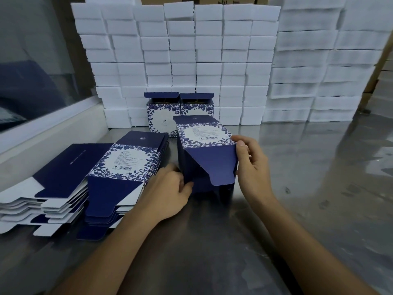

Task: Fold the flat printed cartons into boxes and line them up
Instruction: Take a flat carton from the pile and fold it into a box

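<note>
In front of 2 finished boxes point(179, 111): half-opened carton point(204, 154) pinched by right hand point(253, 167), left hand point(170, 192) gripping its base, steadying for flap point(214, 165) closing.

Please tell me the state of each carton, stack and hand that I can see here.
carton in hands: opened up, near flap still unfolded
left hand: grips carton's lower left edge
right hand: pinches carton's right edge
flat cartons: stacked, unfolded
two finished boxes: upright, side by side, top flaps open
</note>
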